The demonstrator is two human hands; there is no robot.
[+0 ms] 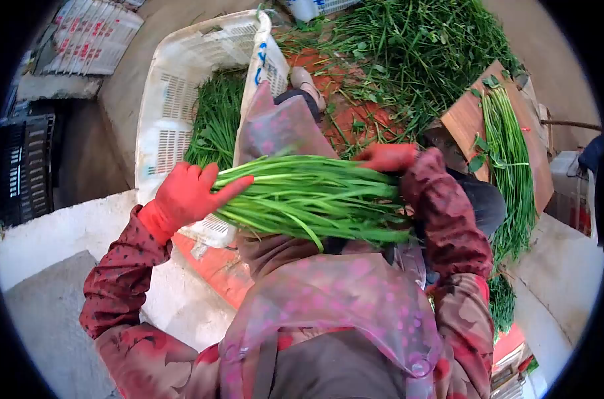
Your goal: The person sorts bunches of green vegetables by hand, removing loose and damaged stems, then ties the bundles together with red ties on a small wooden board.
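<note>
A loose bunch of garlic chives (308, 196) lies crosswise above my lap, its long green leaves fanned toward the right. My left hand (187, 196), in a red rubber glove, is closed on the bunch's left end, with one finger stretched across the stems. At the upper right edge of the bunch is my right hand (387, 157), also red-gloved, with its fingers curled on the leaves; part of it is hidden behind the sleeve and leaves. A clear apron with pink dots (335, 286) covers my front and knees.
A white plastic crate (157, 120) holding more chives (219, 116) stands ahead on the left. A large heap of greens (422, 53) spreads at the upper right. Tied chives (508, 139) rest on a wooden board (465, 120). Dark crates (26, 166) stand far left.
</note>
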